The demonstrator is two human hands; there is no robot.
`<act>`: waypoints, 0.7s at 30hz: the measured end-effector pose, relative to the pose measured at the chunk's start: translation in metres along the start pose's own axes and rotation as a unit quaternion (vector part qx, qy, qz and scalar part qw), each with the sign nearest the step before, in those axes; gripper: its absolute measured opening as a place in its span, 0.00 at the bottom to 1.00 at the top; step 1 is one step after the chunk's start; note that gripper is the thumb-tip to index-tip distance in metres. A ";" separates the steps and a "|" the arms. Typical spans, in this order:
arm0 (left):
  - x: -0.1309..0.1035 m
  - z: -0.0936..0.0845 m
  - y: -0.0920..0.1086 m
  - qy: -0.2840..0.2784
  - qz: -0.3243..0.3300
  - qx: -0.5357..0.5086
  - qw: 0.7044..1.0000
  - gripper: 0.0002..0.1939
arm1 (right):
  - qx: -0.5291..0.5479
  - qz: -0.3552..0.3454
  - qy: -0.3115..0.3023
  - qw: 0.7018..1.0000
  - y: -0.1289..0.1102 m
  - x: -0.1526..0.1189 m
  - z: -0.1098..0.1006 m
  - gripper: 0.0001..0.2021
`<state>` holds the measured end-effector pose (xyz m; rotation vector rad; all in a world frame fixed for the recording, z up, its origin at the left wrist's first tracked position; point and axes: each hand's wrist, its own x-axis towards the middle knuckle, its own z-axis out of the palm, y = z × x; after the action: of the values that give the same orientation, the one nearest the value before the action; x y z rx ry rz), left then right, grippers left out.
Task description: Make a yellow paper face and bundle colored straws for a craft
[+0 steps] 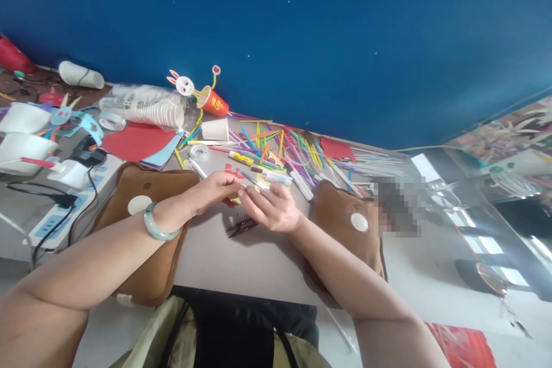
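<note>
My left hand (215, 191), with a pale green bangle (158, 225) on its wrist, meets my right hand (271, 207) over the middle of the table. Both hands are closed, fingertips pinched together around something too small or hidden to make out. Just under my right hand lie dark-handled scissors (240, 228), partly covered by the fingers. Beyond the fingertips are a red paper cut-out (233, 170), a yellow marker-like tube (240, 158) and a white glue-stick-like tube (276, 177).
Brown cushions (129, 267) (340, 241) flank my hands. Many coloured sticks (297, 152) lie behind. Stacked paper cups (159, 113), a red cup with a rabbit face (214, 102) and red paper (138, 144) stand back left. A power strip (56, 221) with cables lies left.
</note>
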<state>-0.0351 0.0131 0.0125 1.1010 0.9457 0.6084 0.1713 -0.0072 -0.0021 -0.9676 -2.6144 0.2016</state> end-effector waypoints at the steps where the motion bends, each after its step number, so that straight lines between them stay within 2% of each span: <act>1: 0.000 0.000 0.000 0.002 -0.002 0.000 1.000 0.23 | 0.016 0.003 0.000 1.000 -0.001 0.000 0.000 0.15; 4: 0.000 0.000 0.001 0.006 0.004 -0.004 1.000 0.24 | 0.028 0.004 0.012 1.000 -0.004 0.001 0.000 0.14; 7: 0.001 -0.001 0.002 0.021 0.015 -0.017 1.000 0.21 | -0.031 0.012 0.041 0.999 0.000 0.002 -0.009 0.15; 9: 0.002 -0.002 0.002 0.047 0.018 -0.025 0.998 0.19 | -0.073 0.056 0.080 0.993 0.009 0.002 -0.020 0.14; 11: 0.004 -0.003 0.001 0.074 0.022 -0.025 0.997 0.18 | -0.110 0.135 0.135 0.975 0.024 0.001 -0.033 0.12; 13: 0.006 -0.005 -0.001 0.093 0.028 -0.018 0.995 0.17 | -0.109 0.212 0.157 0.958 0.039 -0.001 -0.044 0.10; 17: 0.006 -0.006 -0.001 0.121 0.053 0.012 0.991 0.17 | -0.012 0.273 0.074 0.959 0.060 -0.005 -0.046 0.11; 21: 0.006 -0.006 0.001 0.118 0.058 0.017 0.991 0.17 | -0.037 0.255 -0.023 0.966 0.066 -0.004 -0.028 0.06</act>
<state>-0.0377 0.0207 0.0103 1.1380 1.1035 0.8341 0.2244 0.0407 0.0065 -1.6685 -2.3737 0.2523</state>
